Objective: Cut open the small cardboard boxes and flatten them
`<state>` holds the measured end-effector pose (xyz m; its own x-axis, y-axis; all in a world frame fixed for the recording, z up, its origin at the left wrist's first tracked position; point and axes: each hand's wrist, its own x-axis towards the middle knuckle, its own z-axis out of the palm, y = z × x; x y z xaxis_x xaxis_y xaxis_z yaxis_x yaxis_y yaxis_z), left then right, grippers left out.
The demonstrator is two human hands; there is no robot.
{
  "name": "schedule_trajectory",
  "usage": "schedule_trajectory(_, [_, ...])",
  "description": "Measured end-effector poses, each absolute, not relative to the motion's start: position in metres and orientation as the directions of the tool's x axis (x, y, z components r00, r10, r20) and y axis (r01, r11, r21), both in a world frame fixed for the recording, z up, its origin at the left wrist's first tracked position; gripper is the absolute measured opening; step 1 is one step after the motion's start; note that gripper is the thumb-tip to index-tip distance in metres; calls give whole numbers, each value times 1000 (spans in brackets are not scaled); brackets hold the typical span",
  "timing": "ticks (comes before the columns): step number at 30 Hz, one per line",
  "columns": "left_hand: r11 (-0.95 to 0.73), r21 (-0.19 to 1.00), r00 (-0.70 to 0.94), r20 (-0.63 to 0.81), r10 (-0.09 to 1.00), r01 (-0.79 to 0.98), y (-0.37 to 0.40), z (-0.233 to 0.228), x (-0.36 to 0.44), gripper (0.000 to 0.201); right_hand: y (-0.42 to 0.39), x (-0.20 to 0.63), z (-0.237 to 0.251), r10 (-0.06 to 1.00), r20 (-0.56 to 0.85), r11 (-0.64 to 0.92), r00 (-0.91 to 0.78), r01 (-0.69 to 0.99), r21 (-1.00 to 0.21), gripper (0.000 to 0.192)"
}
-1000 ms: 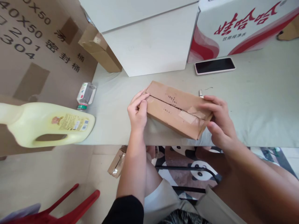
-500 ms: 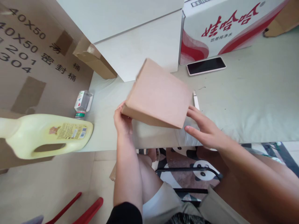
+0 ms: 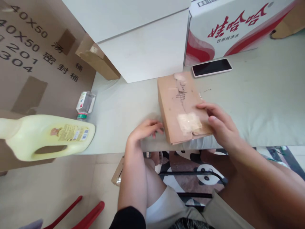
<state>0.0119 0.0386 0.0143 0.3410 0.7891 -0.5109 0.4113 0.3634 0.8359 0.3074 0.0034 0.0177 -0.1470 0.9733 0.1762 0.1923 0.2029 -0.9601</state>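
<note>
A small brown cardboard box (image 3: 182,108) lies flat on the pale green table (image 3: 257,105), close to the table's near edge. The box is a flat rectangle with a rough, worn top. It has a patch of old tape near the front, a torn spot at the far end, and some dark scribbly marks in the middle. The right hand (image 3: 220,125) rests on the right front part of the box, with the thumb on top and the fingers loosely curled around its edge, holding it. The left hand (image 3: 144,130) lies on the table just left of the box, with the fingers a little spread and the tips touching or almost touching the box's side. Behind the box stands a big smooth white box (image 3: 145,47). To the right of the cardboard box's far end lies a black phone (image 3: 211,67) with a pale case, flat and shiny. Behind the phone stands a white and red carton (image 3: 235,28). Far to the left of the box lies a pale yellow plastic jug (image 3: 47,136) with a handle, and a small clear bottle (image 3: 85,102) lies beside it.
</note>
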Motion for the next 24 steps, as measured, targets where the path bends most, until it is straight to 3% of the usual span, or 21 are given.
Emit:
schedule_trajectory(2, [256,917,117,-303,946,305,45,7,10,49,4,306,21,963,121,171,-240,197,-965,47])
schedule_trajectory(4, [53,986,-98,-37,994,161,51,-1,9,66,4,303,24,933,90,164,-349,189,-968,52])
schedule_trajectory(6, [-155,982,-156,171,973,107,54,-4,11,80,2,302,26,897,102,194,-430,174,-966,56])
schedule_trajectory(8, [-264,956,-82,276,958,129,54,-4,17,81,2,302,27,865,127,234,-485,165,-958,56])
schedule_trajectory(11, [-286,951,16,286,958,118,50,-2,25,70,3,304,25,860,152,264,-487,170,-950,50])
schedule_trajectory(13, [-273,958,17,273,962,86,48,-1,28,65,7,306,24,921,137,229,-365,222,-948,46])
schedule_trajectory(15, [-267,960,11,267,964,83,48,-1,27,64,13,309,22,981,74,145,-179,419,-896,44])
schedule_trajectory(17, [-269,959,6,269,963,94,49,-2,26,64,19,312,21,1000,-1,21,-31,685,-728,46])
schedule_trajectory(19, [-274,956,0,275,961,103,50,-3,24,64,23,313,20,995,-102,-58,7,860,-506,56])
schedule_trajectory(21, [-277,956,-2,279,960,100,50,-3,24,63,24,313,18,978,-205,-48,-29,931,-363,61])
schedule_trajectory(24, [-280,957,3,280,960,74,49,-2,24,61,25,311,17,959,-264,23,-109,951,-307,52])
